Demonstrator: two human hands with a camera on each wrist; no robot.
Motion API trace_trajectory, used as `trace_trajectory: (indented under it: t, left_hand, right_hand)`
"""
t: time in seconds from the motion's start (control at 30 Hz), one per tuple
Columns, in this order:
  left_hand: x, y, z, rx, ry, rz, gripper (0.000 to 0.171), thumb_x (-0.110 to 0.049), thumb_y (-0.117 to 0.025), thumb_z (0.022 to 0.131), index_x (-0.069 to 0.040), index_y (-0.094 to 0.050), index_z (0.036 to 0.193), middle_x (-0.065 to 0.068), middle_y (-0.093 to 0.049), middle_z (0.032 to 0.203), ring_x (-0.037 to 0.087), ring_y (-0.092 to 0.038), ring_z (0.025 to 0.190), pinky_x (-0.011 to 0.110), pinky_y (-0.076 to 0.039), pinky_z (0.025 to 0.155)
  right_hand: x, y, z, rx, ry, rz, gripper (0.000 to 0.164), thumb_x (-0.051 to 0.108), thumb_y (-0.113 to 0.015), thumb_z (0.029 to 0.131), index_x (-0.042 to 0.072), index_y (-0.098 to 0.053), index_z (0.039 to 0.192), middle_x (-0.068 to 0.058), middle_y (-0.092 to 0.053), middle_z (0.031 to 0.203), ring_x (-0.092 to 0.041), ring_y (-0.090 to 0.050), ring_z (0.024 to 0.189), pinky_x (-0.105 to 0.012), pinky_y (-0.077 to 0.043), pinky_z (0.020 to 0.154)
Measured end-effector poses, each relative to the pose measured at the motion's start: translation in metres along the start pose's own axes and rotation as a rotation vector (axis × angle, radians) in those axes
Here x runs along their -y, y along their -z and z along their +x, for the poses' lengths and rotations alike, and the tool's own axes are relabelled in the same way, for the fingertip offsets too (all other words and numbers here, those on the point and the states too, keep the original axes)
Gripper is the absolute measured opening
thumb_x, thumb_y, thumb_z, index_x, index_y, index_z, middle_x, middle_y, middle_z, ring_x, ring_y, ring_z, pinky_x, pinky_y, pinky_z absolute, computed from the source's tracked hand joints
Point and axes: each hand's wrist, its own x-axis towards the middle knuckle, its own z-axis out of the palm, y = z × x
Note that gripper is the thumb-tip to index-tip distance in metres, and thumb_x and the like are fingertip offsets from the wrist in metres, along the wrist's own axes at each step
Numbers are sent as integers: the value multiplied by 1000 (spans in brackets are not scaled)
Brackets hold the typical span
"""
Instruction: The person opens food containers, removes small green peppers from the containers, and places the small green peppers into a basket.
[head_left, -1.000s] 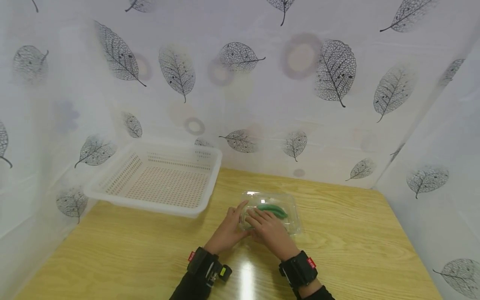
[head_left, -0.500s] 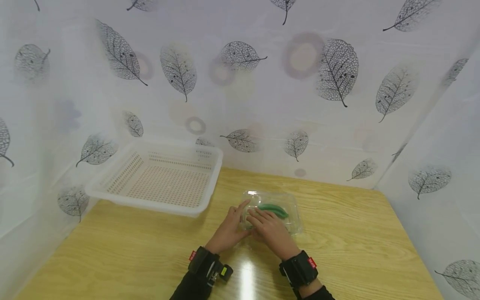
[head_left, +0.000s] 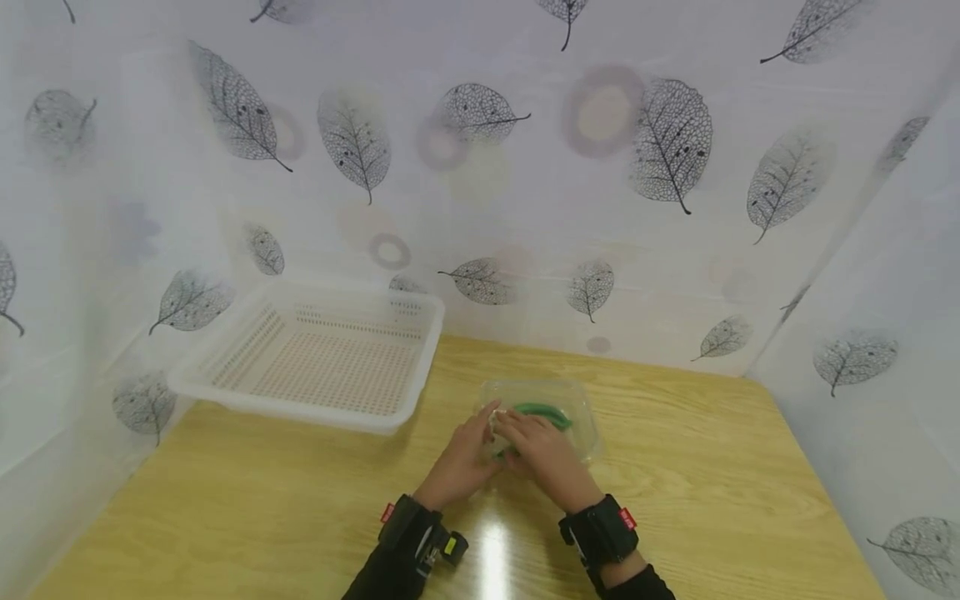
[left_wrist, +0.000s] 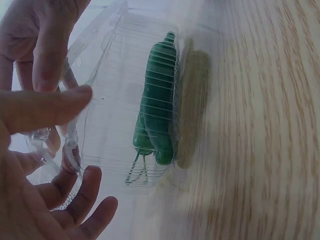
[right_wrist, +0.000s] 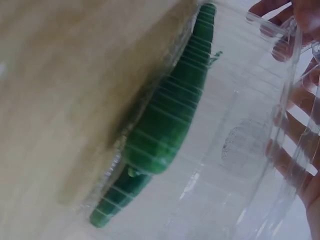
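Note:
A clear plastic clamshell box (head_left: 583, 414) rests on the table, with several long green vegetables (head_left: 546, 411) inside. In the left wrist view the green vegetables (left_wrist: 160, 95) lie along the bottom behind the ribbed wall. My left hand (head_left: 459, 460) grips the box's rim at its near left, thumb on top and fingers curled below. Beside it, my right hand (head_left: 546, 454) bends its fingers over the same rim and pinches the lid edge. The right wrist view has a gap between lid and base, with fingers along the rim (right_wrist: 287, 100).
A white perforated plastic basket (head_left: 337, 367) stands at the back left of the wooden table (head_left: 697, 483). Leaf-patterned white sheeting (head_left: 517, 208) hangs behind and along both sides.
Both hands have drawn slightly closer together at the rim. The bright glare on the lid has vanished, and the lid's near left edge appears tipped upward.

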Motion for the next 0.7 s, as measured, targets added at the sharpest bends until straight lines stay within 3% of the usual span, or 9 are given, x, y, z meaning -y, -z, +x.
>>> trace_trajectory:
  t: [0.2, 0.33, 0.5, 0.7]
  left_hand:
    - [2, 2, -1, -14, 17, -47, 73, -17, -68, 85, -10, -29, 147, 7, -59, 104, 21, -57, 101, 36, -49, 83]
    - [2, 3, -1, -19, 14, -74, 67, -14, -66, 87, -12, -33, 145, 6, -60, 104, 20, -59, 101, 35, -50, 84]
    - [2, 4, -2, -33, 7, -41, 63, -12, -63, 89, -12, -34, 144, 4, -59, 102, 18, -58, 98, 32, -50, 80]
    - [2, 4, 0, -36, 5, -11, 64, -8, -65, 87, -12, -36, 144, 6, -60, 101, 17, -59, 96, 31, -50, 79]
  right_hand:
    - [0, -8, -5, -74, 29, -7, 56, 20, -84, 67, 9, -62, 117, -7, -65, 121, -23, -60, 115, -38, -49, 97]
    - [-3, -8, -10, -75, 24, 3, 58, 17, -85, 65, 9, -61, 117, -9, -62, 124, -24, -57, 118, -41, -47, 98]
    - [-13, -6, -23, -47, -51, -61, 59, 19, -84, 66, 12, -60, 119, -8, -60, 127, -24, -56, 119, -44, -46, 99]
    - [-21, -4, -33, -86, -120, -143, 58, 29, -85, 64, 13, -63, 116, -10, -64, 121, -30, -58, 116, -52, -49, 91]
